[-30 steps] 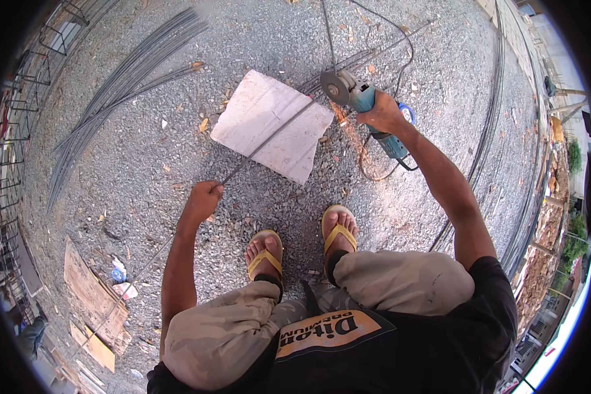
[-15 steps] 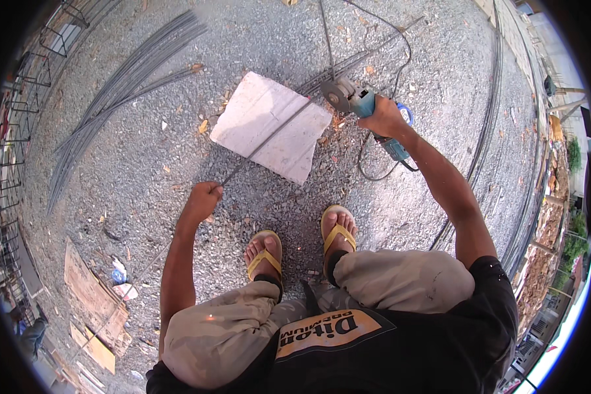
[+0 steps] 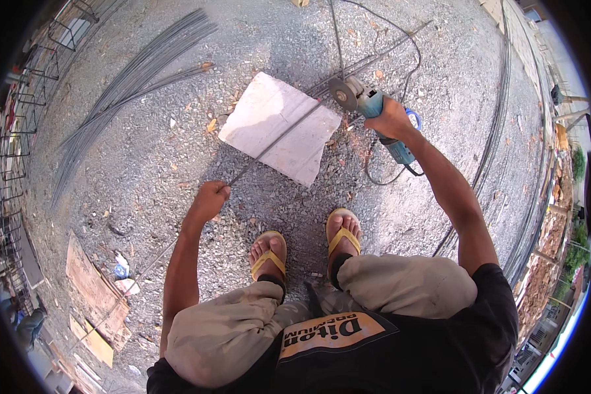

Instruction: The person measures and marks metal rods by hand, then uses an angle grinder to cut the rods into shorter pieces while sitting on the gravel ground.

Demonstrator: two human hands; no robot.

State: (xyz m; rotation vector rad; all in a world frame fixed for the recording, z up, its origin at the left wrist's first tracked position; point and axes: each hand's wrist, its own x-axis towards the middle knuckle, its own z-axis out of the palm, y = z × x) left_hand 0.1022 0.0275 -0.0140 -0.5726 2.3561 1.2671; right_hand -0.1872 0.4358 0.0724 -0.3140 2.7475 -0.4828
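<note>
My left hand [image 3: 210,201] is closed around a thin steel rod [image 3: 279,136], which slants across the top of a pale flat block [image 3: 262,118] on the gravel. From that hand the rod carries on down and left behind my forearm. My right hand [image 3: 391,121] grips a teal angle grinder [image 3: 400,152] by its body. Its cutting disc [image 3: 343,94] stands just beyond the block's right corner, at the rod's far part. Whether disc and rod touch, I cannot tell.
Bundled rods [image 3: 134,85] lie at the upper left, and long bars [image 3: 499,118] run along the right. A black power cord [image 3: 417,56] loops beyond the grinder. Near my left elbow lie wooden boards [image 3: 92,282]. My sandalled feet [image 3: 269,253] stand close to the block.
The whole view has shifted slightly, so the scene sits a little farther right. Small orange glints near the disc and on my knee no longer show. Both hands keep their holds.
</note>
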